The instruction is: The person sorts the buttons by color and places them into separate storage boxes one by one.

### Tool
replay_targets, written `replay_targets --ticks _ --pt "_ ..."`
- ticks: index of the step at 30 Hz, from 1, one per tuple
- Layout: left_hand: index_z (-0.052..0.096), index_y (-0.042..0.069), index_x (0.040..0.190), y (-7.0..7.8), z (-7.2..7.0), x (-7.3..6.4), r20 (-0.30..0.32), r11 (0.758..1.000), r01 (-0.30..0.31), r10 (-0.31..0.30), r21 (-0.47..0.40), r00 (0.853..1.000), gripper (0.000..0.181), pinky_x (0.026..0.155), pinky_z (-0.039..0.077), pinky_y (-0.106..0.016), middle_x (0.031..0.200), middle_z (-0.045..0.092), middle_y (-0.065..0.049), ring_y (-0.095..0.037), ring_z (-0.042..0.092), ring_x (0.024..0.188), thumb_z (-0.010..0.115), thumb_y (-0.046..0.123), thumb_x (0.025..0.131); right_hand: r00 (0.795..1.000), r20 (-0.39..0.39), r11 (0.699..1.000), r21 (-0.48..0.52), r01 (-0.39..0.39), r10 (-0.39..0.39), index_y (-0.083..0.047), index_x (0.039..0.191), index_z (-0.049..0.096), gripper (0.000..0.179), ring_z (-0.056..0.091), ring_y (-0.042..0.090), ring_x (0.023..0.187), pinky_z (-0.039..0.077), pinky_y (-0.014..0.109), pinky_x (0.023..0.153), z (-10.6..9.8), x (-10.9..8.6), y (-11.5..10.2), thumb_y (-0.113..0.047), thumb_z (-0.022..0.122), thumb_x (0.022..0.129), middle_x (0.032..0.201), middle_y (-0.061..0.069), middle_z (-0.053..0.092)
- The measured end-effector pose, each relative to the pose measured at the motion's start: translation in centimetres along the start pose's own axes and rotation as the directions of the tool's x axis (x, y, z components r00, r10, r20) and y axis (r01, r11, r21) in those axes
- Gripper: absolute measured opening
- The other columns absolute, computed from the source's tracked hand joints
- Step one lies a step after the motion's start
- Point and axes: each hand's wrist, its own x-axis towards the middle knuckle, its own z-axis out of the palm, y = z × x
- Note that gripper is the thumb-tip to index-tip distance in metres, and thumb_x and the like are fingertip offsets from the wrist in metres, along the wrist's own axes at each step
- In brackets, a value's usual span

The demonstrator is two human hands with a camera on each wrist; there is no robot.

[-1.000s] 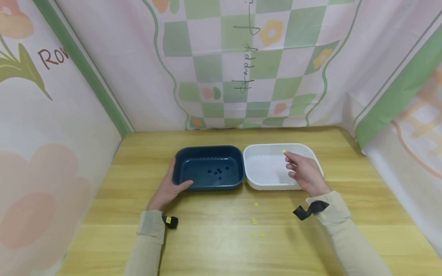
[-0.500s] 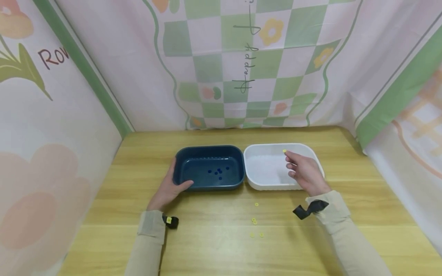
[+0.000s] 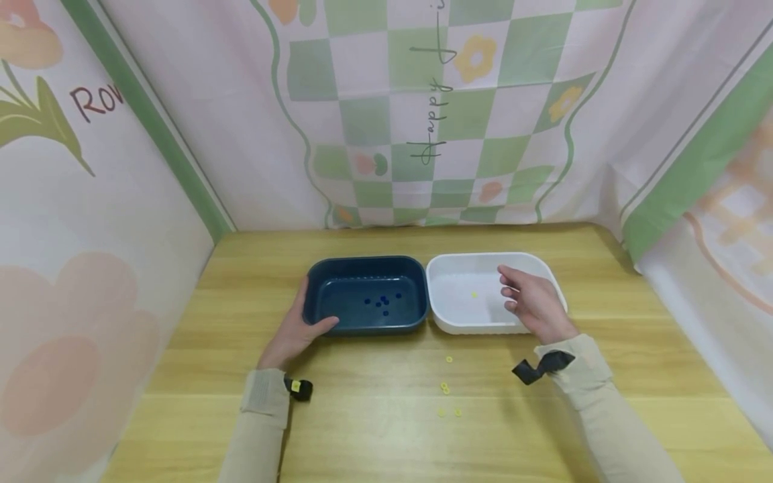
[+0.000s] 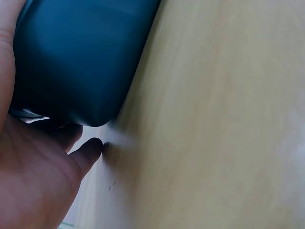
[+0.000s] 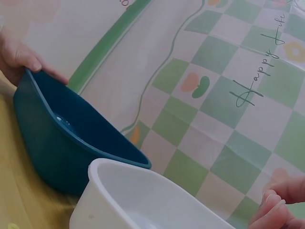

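Observation:
At the left end of a dark blue plastic tray (image 3: 338, 322), my left hand (image 3: 292, 335) grips it, thumb over the front rim and fingers along the side. Several small dark blue pieces (image 3: 385, 302) lie in that tray. My right hand (image 3: 534, 305) hangs over the right part of a white tray (image 3: 449, 322), fingers loosely curled with nothing seen between them. A small yellow ring (image 3: 474, 295) is in the white tray, left of the fingertips. In the right wrist view the right thumb and fingertips (image 5: 274, 200) sit close together above the white rim.
Several yellow rings (image 3: 445, 388) lie scattered on the wooden table (image 3: 362, 429) in front of the trays. The two trays stand side by side with their ends meeting. A patterned curtain (image 3: 410, 134) hangs behind the table.
My right hand has let go of the yellow ring, which has dropped into the white tray. The left hand and both trays stay where they were.

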Motion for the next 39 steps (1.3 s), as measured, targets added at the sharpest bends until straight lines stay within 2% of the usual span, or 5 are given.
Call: replay_targets --ticks 17,23,31,36,39 --pt "-0.008 0.033 0.155 0.3 -0.1 -0.1 0.007 1.0 -0.001 0.001 -0.001 1.0 0.106 0.116 0.011 -0.057 0.162 -0.005 0.003 -0.03 0.003 0.148 0.071 0.044 0.087 0.998 0.051 0.982 -0.182 0.05 -0.041 -0.01 0.098 0.063 0.016 0.048 0.005 0.065 0.035 0.016 0.048 1.1 -2.9 0.6 -0.026 0.065 0.095 0.083 -0.006 0.054" --pt "-0.01 0.026 0.156 0.1 -0.2 0.3 0.037 1.0 0.024 -0.024 0.0 0.999 0.105 0.116 0.011 -0.058 0.162 -0.007 -0.002 -0.033 0.001 0.147 0.071 0.036 0.089 0.99 0.124 0.924 -0.368 0.108 -0.066 -0.008 0.098 0.066 0.024 0.048 0.005 0.064 0.038 0.017 0.049 2.0 -4.8 1.1 -0.031 0.064 0.095 0.079 -0.004 0.056" --pt "-0.009 0.029 0.155 0.1 -0.1 0.2 0.024 1.0 0.011 -0.011 0.006 1.0 0.105 0.116 0.01 -0.057 0.162 -0.006 0.001 -0.031 0.002 0.147 0.071 0.041 0.088 0.937 0.35 0.676 -0.694 0.249 0.015 0.0 0.101 0.069 0.029 0.052 0.013 0.065 0.044 0.024 0.049 3.6 -6.8 3.2 -0.028 0.064 0.095 0.076 0.005 0.06" --pt "-0.007 0.03 0.156 0.2 -0.1 0.0 0.004 1.0 -0.004 0.004 -0.002 1.0 0.106 0.116 0.01 -0.057 0.162 -0.005 0.005 -0.029 0.003 0.148 0.071 0.045 0.086 0.872 0.489 0.413 -0.802 0.431 0.038 -0.011 0.089 0.072 0.014 0.055 0.008 0.066 0.049 0.024 0.056 4.9 -7.7 5.5 -0.023 0.066 0.093 0.077 -0.004 0.066" --pt "-0.006 0.03 0.156 0.2 -0.1 0.0 0.004 1.0 0.002 -0.002 -0.008 1.0 0.107 0.116 0.011 -0.057 0.162 -0.005 0.005 -0.029 0.003 0.148 0.072 0.047 0.085 0.869 0.495 0.214 -0.851 0.48 0.017 -0.015 0.084 0.072 0.007 0.053 0.003 0.065 0.048 0.024 0.06 5.8 -8.3 7.0 -0.02 0.07 0.089 0.075 -0.011 0.064"
